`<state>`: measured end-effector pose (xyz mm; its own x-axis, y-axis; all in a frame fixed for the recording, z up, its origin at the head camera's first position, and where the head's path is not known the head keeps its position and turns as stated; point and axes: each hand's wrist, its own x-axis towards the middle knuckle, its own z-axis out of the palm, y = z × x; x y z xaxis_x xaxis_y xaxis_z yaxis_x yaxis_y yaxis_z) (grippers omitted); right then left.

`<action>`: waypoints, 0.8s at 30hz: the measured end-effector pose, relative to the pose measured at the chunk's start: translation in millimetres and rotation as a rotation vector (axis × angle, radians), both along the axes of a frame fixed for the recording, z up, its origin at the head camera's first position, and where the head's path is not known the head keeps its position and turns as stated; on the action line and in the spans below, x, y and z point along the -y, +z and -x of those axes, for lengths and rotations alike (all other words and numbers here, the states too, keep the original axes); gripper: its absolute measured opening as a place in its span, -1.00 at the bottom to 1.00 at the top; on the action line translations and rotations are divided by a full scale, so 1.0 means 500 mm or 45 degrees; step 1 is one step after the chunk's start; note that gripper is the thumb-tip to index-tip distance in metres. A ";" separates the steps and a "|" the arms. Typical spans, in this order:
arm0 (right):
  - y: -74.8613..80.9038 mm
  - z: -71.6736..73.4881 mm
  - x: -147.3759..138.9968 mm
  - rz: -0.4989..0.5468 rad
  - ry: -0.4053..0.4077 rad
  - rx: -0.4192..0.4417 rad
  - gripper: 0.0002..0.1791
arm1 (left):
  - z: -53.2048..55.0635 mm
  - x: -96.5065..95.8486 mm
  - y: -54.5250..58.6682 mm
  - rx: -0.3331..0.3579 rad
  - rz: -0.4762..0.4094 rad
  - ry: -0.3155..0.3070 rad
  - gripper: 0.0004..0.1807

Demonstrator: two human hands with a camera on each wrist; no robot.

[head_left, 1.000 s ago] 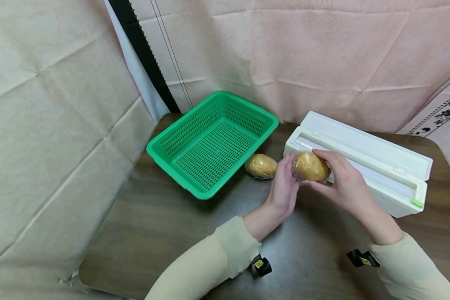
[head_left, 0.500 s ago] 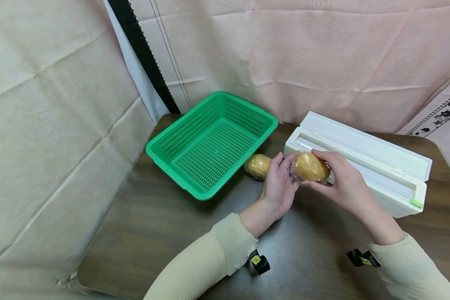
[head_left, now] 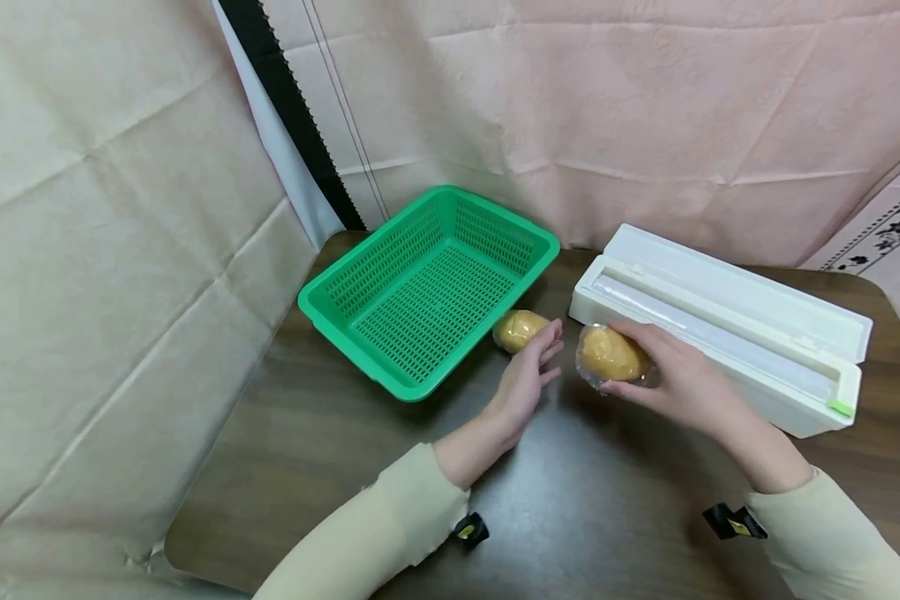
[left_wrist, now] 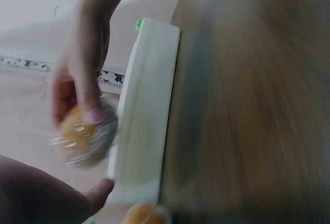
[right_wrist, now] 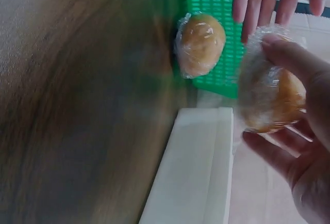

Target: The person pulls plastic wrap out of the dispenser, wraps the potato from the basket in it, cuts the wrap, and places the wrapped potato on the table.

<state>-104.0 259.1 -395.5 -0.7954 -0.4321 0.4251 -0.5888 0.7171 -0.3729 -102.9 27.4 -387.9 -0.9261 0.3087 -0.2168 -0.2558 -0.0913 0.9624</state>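
Right hand (head_left: 671, 379) curls around one wrapped potato (head_left: 607, 356) above the table (head_left: 307, 467); left hand (head_left: 528, 375), fingers straight and spread, holds nothing. Second wrapped potato (head_left: 516, 329) lies at its 12 o'clock; one green basket (head_left: 427, 287)

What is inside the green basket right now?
Nothing shows inside the green basket; its mesh floor looks bare. One wrapped potato lies on the table just outside it, partly hidden by the left hand. The right hand holds another wrapped potato.
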 end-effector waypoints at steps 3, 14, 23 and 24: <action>-0.008 0.001 0.012 -0.079 0.053 0.012 -0.09 | -0.021 0.044 0.017 -0.132 0.380 -0.123 -0.31; -0.038 0.005 0.114 -0.241 0.137 -0.002 -0.16 | -0.087 0.168 0.031 -0.773 1.179 -0.369 -0.19; -0.061 0.017 0.176 -0.419 0.155 -0.111 -0.08 | -0.125 0.198 -0.005 -0.966 1.456 -0.282 -0.21; -0.065 0.017 0.181 -0.427 0.158 -0.121 -0.08 | -0.127 0.199 -0.012 -0.972 1.475 -0.272 -0.21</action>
<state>-112.5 168.7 -427.8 -0.6922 -0.6503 0.3131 -0.6995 0.7113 -0.0690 -39.6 -72.0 -393.7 -0.8880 0.4515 0.0867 0.4496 0.8132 0.3696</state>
